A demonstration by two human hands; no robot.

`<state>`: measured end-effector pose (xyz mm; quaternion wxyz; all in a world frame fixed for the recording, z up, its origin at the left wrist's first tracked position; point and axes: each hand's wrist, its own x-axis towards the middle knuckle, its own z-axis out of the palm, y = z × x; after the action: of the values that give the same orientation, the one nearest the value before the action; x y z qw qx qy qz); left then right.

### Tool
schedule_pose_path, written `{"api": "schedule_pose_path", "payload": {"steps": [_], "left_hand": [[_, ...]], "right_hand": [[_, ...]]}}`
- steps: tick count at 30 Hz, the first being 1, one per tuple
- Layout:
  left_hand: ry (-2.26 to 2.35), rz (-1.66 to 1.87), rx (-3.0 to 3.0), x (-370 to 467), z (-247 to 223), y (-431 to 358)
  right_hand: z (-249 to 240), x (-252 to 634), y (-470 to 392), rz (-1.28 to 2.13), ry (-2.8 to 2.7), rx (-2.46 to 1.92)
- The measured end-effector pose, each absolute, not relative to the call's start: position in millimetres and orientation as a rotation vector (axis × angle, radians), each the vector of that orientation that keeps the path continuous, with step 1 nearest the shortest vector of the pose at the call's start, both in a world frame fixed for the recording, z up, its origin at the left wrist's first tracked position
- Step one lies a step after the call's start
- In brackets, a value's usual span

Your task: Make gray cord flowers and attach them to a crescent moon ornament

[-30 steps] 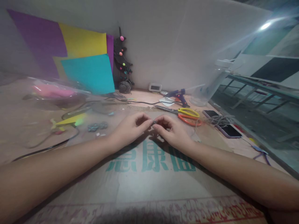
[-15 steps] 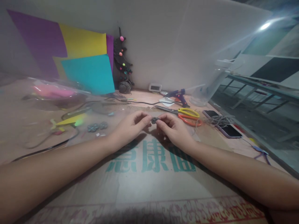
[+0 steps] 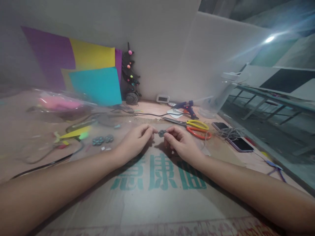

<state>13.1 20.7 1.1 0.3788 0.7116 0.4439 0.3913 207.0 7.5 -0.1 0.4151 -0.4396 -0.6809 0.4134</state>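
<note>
Between my two hands, just above the sheet, is a small dark grey-green flower-shaped piece (image 3: 161, 133). My right hand (image 3: 183, 142) pinches its right side between thumb and forefinger. My left hand (image 3: 137, 141) has thumb and forefinger closed together at the piece's left edge, the other fingers curled under. More pieces of the same looped, flower-like look (image 3: 98, 141) lie left of my left hand, with white scraps (image 3: 103, 148) beside them. Scissors (image 3: 194, 125) with one yellow and one orange handle lie beyond my right hand.
A purple glue gun (image 3: 187, 107) rests behind the scissors near a small white digital display (image 3: 162, 98). Phones (image 3: 240, 144) and a coiled cable (image 3: 228, 132) lie right. Coloured sheets (image 3: 95, 87) and a dark decorated tree (image 3: 130, 77) stand against the wall. A black cord (image 3: 49, 164) runs left.
The view has tilted up slightly, so everything sits lower. My left fingertips have drawn back a little to the piece's edge, leaving more of it showing; my right hand keeps its pinch.
</note>
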Motion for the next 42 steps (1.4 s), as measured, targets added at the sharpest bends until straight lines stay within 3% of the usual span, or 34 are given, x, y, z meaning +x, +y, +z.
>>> {"api": "schedule_pose_path", "payload": {"steps": [42], "left_hand": [[1.04,0.963,1.9,12.1,-0.2,18.0]], "right_hand": [[1.2,208.5,9.2,0.99,-1.725,-1.141]]}}
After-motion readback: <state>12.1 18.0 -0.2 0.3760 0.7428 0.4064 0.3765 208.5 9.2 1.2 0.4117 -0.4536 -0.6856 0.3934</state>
